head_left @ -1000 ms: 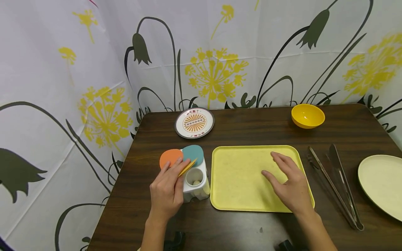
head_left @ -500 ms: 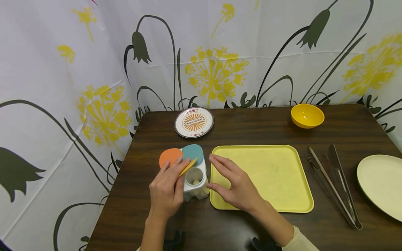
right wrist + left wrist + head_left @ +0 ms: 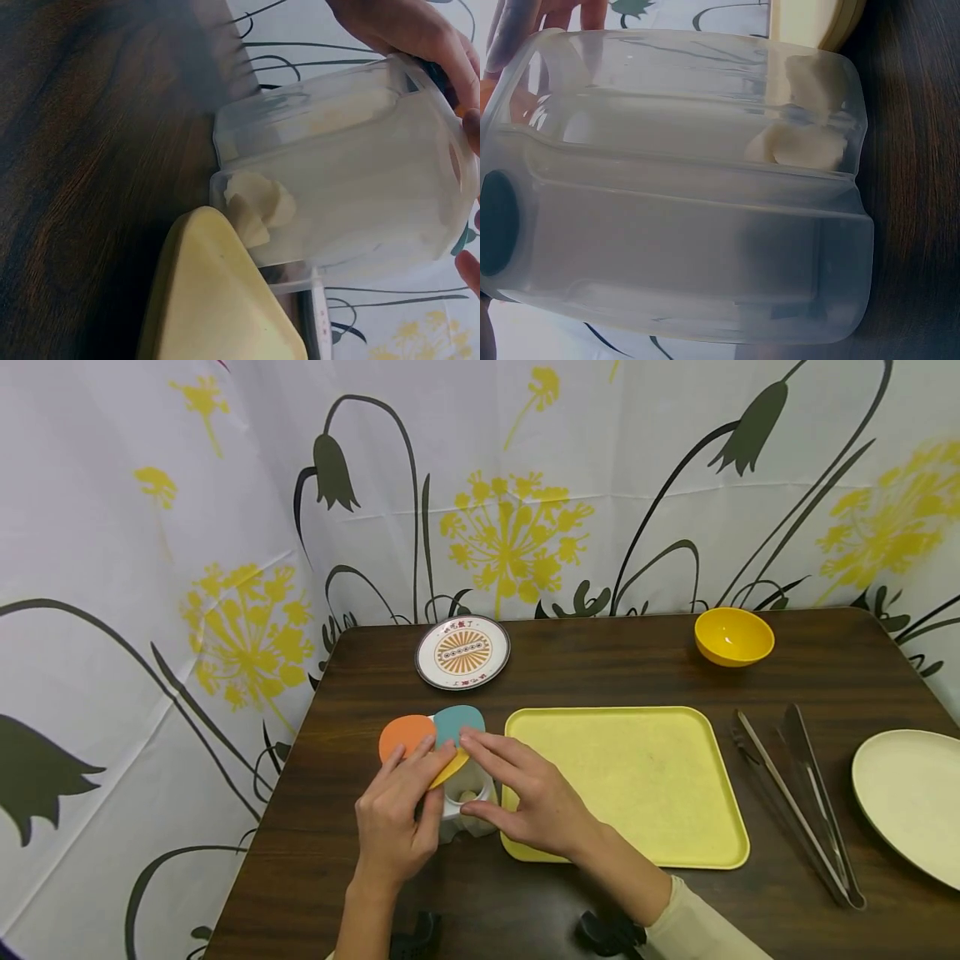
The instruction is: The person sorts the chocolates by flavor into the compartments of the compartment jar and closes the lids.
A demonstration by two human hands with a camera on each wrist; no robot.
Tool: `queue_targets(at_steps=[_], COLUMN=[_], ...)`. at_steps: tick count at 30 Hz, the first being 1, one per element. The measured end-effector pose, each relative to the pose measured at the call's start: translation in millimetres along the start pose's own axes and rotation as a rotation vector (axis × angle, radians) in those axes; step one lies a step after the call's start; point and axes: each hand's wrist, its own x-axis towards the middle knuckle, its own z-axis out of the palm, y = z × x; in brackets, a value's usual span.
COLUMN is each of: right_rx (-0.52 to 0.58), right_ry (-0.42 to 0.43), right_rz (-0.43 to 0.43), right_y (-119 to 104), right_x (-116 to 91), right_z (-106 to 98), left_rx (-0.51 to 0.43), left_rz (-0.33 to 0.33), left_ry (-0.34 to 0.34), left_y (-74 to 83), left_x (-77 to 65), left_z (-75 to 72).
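A translucent storage container [image 3: 690, 157] with several compartments and coloured lids stands left of the tray. The orange lid [image 3: 406, 737] and teal lid [image 3: 458, 723] lie flat on top. Between thumb and forefinger, my left hand [image 3: 397, 814] holds the yellow lid [image 3: 452, 768] tilted up off its compartment. My right hand [image 3: 536, 793] has its fingers extended by the teal and yellow lids, thumb at the near rim of the uncovered opening. Pale chunks [image 3: 259, 206] lie at the bottom of the container.
A yellow tray [image 3: 637, 785] lies right of the container, with metal tongs [image 3: 806, 818] beyond it. Further right is a cream plate [image 3: 915, 806]. A patterned plate [image 3: 462, 653] and yellow bowl [image 3: 734, 637] stand at the back, before a flowered curtain [image 3: 540, 427].
My right hand has moved left from over the tray to the container's opening. The left hand has stayed in place; more of the yellow lid's face shows now.
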Motion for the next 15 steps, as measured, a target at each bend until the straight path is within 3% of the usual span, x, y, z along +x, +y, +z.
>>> queue_targets(at_steps=[15], right_rx=[0.034], right_ry=[0.004], right_rz=[0.002], right_y=[2.5], right_x=[-8.1], right_z=[-1.2], left_rx=[-0.045], left_rz=[-0.005], left_ry=[-0.034], left_y=[0.1], left_x=[-2.2], left_z=[-0.4])
